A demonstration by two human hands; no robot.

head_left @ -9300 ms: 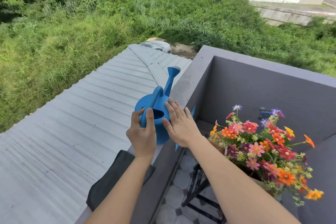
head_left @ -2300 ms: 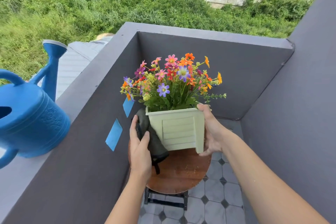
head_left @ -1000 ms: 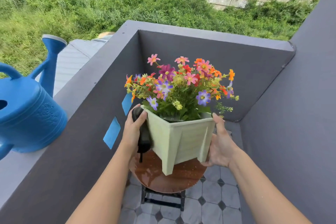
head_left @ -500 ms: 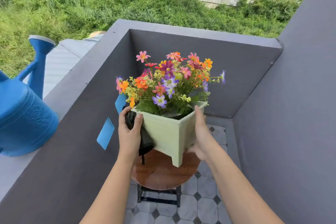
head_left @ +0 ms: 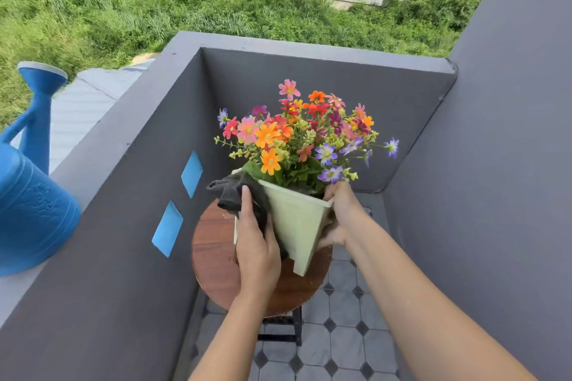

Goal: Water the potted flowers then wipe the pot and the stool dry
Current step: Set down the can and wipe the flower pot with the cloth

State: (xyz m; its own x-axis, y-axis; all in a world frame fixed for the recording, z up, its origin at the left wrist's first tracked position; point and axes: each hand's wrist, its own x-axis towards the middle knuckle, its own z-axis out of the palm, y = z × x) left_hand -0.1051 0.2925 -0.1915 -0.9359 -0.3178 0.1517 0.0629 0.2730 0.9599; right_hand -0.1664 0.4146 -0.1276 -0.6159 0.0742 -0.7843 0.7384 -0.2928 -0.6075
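A pale green square pot (head_left: 297,226) full of colourful flowers (head_left: 303,136) is tilted and held above a round brown wooden stool (head_left: 216,260). My right hand (head_left: 340,216) grips the pot's right rim and side. My left hand (head_left: 255,244) presses a dark cloth (head_left: 235,192) flat against the pot's left side. The cloth bunches up above my fingertips near the rim. A blue watering can (head_left: 31,195) stands on top of the grey parapet wall at the far left.
Grey balcony walls (head_left: 309,83) close in on the left, back and right. Two blue tape patches (head_left: 168,229) are stuck on the left wall. The floor (head_left: 346,346) has grey tiles with dark diamonds. Beyond the wall lie a metal roof and green bushes.
The pot has been turned in my hands and the cloth has slid along its left side. My view has shifted, so the watering can sits further left.
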